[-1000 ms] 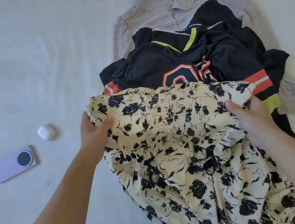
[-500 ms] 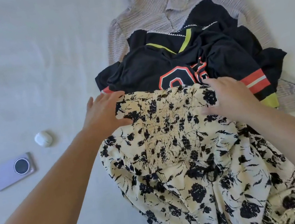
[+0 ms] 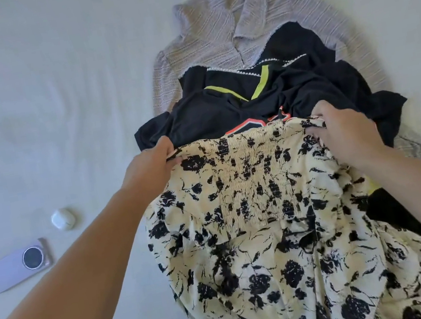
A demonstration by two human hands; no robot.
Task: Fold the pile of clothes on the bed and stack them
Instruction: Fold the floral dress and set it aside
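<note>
On the bed (image 3: 53,102), pinching the floral dress (image 3: 259,235) at its smocked top corners, left hand (image 3: 151,167) and right hand (image 3: 345,132) fingers clenched on soft, light, floppy cloth.

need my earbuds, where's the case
In the head view the case lies on the bed at left, just above the phone, left of the left forearm.

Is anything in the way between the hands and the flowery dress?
No. The left hand and right hand already pinch the top corners of the flowery dress, which lies over the black jersey. Nothing visible comes between.
</note>
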